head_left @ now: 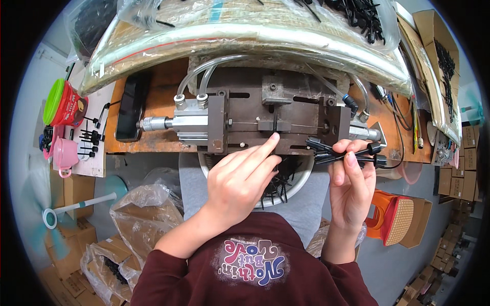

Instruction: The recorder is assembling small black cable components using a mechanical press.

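Observation:
My left hand reaches to the middle of a dark metal fixture. Its index fingertip rests on a thin black plastic stick that stands in the small centre block. The middle fingertip is lower, by a black end of what looks like the same stick; my thumb is hidden beneath the hand. Right of the fixture, my right hand is closed around a bundle of black plastic sticks with thick capped ends. Below the fixture, a white round basket on my lap holds several similar black pieces.
Air cylinders with clear hoses flank the fixture. A phone lies at left, near a pink cup and red tub. A plastic-wrapped shelf overhangs the back. An orange stool and cartons stand on the floor.

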Demonstrator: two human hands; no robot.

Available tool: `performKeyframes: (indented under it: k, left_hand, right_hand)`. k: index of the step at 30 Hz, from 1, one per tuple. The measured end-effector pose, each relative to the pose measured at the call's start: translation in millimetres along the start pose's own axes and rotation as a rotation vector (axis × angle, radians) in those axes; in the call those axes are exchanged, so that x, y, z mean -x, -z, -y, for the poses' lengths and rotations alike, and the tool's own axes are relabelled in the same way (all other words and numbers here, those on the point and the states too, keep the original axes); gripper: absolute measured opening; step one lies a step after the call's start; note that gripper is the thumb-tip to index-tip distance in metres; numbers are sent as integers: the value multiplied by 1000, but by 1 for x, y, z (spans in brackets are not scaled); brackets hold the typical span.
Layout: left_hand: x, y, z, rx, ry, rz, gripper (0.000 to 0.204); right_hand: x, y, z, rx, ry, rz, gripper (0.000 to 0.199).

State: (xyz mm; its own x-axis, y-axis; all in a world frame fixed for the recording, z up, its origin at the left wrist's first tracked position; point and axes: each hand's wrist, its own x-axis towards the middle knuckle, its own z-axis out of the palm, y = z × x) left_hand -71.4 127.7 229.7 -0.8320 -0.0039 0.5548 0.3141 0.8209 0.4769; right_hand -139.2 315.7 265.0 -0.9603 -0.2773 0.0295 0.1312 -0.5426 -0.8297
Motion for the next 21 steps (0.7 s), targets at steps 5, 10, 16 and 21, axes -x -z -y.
performKeyframes:
  k: [5,10,16,21]
  left_hand:
    - [-2,-3,-5,-149,31,72,23]
    - [-11,3,-4,-168,30,112,24]
    - [-11,2,-3,-135,46,110,24]
    - [-17,12,-11,273,189,82,42]
  right_hand:
    - [2,3,2,-16,-4,-16,11]
    - [5,4,1,-79,-60,24,11]
    - [0,10,5,-259,-182,79,15]
    - [3,11,3,-271,-262,88,15]
